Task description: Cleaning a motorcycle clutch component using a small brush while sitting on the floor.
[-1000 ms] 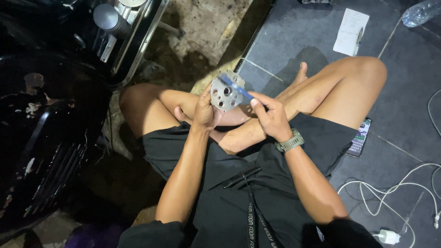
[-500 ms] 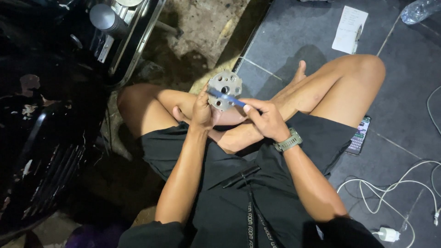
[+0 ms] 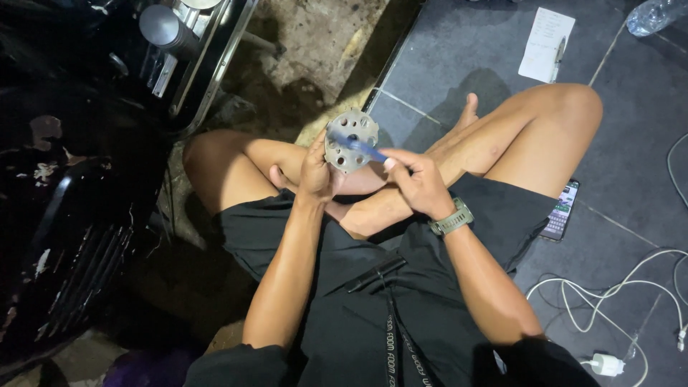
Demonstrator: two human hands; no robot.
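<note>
A: Item one, the disc [image 3: 351, 140]. What do we log?

B: Round grey metal part, holes drilled through its face, held up above our crossed legs, face tilted toward the camera. It sits at the centre of the view, just over the left shin.

A: Left hand [image 3: 315, 172]?

B: Closed around the disc's lower left edge, fingers curled behind it, thumb at the rim. We grip it firmly.

A: Right hand [image 3: 416, 183]?

B: Pinched shut on a blue tool [image 3: 365, 149], a thin stick whose tip lies across the disc's face. The tool is blurred, so we cannot tell its kind. A grey-green watch [image 3: 453, 218] sits on that wrist.

A: Surroundings, right side?

B: Dark tiled floor [image 3: 631, 143]. A phone [image 3: 560, 210] with a lit screen lies just beside the right thigh. White cables [image 3: 609, 287] loop below it, ending at a white plug [image 3: 605, 364]. A sheet of paper [image 3: 546, 43] with a pen [image 3: 557, 54] on it lies further off, and a clear bottle [image 3: 656, 14] at the top corner.

A: Left side?

B: A black motorbike [image 3: 72, 193], scuffed bodywork, with chrome parts [image 3: 161, 25] near the top. Bare dirty concrete [image 3: 315, 50] between it and the tiles.

A: Clothing?

B: Black shorts [image 3: 373, 287].
</note>
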